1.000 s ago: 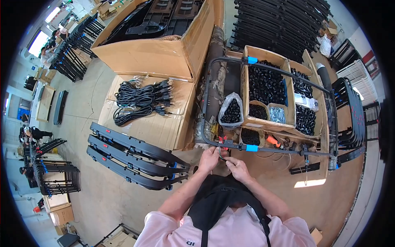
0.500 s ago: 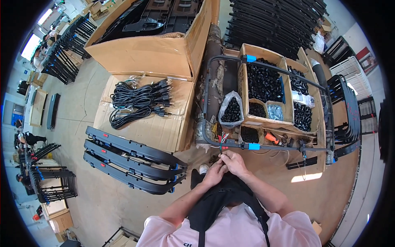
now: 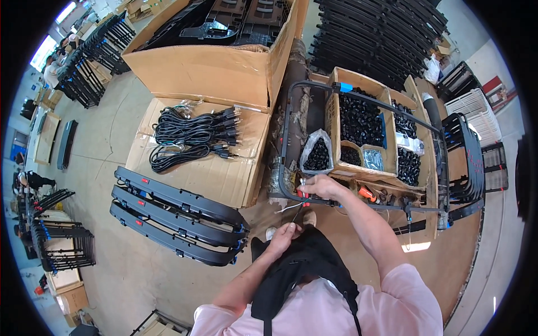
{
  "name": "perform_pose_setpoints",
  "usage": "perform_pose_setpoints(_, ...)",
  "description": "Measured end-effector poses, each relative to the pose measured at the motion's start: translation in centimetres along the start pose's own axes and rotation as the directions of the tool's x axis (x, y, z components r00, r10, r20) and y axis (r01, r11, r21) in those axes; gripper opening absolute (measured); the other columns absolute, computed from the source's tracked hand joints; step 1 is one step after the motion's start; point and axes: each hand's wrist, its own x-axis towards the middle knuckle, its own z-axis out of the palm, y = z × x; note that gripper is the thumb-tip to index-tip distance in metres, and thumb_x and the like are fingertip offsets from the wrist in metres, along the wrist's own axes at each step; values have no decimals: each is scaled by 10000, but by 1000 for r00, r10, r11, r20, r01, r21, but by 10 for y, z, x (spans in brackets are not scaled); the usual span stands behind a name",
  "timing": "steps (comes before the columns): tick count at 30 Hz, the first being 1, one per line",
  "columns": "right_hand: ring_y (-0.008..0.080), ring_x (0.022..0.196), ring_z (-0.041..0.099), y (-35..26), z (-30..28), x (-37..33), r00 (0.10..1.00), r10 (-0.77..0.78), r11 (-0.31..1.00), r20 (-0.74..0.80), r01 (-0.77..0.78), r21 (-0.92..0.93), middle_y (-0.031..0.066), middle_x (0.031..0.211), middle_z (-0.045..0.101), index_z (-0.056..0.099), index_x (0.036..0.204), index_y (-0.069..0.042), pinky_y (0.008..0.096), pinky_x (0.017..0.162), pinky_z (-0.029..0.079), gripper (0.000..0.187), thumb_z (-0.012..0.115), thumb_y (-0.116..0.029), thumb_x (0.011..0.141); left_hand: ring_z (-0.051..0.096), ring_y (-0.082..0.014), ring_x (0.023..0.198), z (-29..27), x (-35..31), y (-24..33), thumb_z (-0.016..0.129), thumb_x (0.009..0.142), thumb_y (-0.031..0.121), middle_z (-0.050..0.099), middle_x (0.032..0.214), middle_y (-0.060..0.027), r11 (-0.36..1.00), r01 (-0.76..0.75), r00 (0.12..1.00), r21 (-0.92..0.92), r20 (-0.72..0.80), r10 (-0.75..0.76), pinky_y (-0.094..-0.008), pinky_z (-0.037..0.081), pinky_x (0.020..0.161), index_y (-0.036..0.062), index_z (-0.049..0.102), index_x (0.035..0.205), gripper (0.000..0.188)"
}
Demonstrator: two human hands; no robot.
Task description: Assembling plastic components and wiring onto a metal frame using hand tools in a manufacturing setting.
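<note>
Workshop floor (image 3: 95, 196), dark wire (image 3: 297, 215), between hands (image 3: 282, 239) (image 3: 325, 187)

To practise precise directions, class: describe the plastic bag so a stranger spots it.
Find the large open carton, then the divided tan box of mostly black parts to its right. At that box's near left corner, just beyond the right hand, sits the plastic bag, open-topped and holding small black pieces. Unlike the straight-sided box, it is pale, crinkled and rounded.
</note>
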Motion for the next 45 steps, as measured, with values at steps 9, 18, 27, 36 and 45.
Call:
perform_pose_setpoints(9,91,597,523,40,-12,34,875,186,633,-446,241,736,-24,677,573,719,951,-64,283,540,409,248,630,-263,1069,557,-71,786,20,-9,22,456,1168,317,590,807,18,996,-91,988,13,-125,92,-252,478,715,56,674,1192,341)
perform_pose_setpoints(18,117,539,543,12,-20,84,860,-228,874,-456,388,294,27,697,623,685,904,-12,316,510,419,283,607,-216,1085,472,-59,703,60,-1,30,506,1150,248,532,802,38,988,-45,943,146,-321,90,-252,429,646,52,704,1215,286)
perform_pose_setpoints(27,97,503,541,-19,-34,83,931,-216,754,-296,351,555,-2,680,610,666,910,-26,278,466,420,294,599,-243,1096,487,-47,772,76,4,30,571,1125,243,599,889,56,997,-77,893,-31,-446,55,-221,426,703,41,729,1232,278)
perform_pose_setpoints(36,110,643,617,-44,-63,51,917,-174,592,-358,388,706,-5,751,616,670,981,-48,283,566,496,267,657,-299,1070,527,-90,769,62,34,49,558,1129,242,574,824,42,984,-69,865,166,-482,142,-275,470,705,28,717,1194,274)
perform_pose_setpoints(45,113,485,507,-21,-24,57,975,-153,956,-162,188,224,14,667,617,718,945,1,313,459,391,424,712,-419,1002,488,-53,695,49,57,36,556,1128,228,539,791,54,981,-173,904,-91,-409,122,-243,427,633,63,701,1135,221)
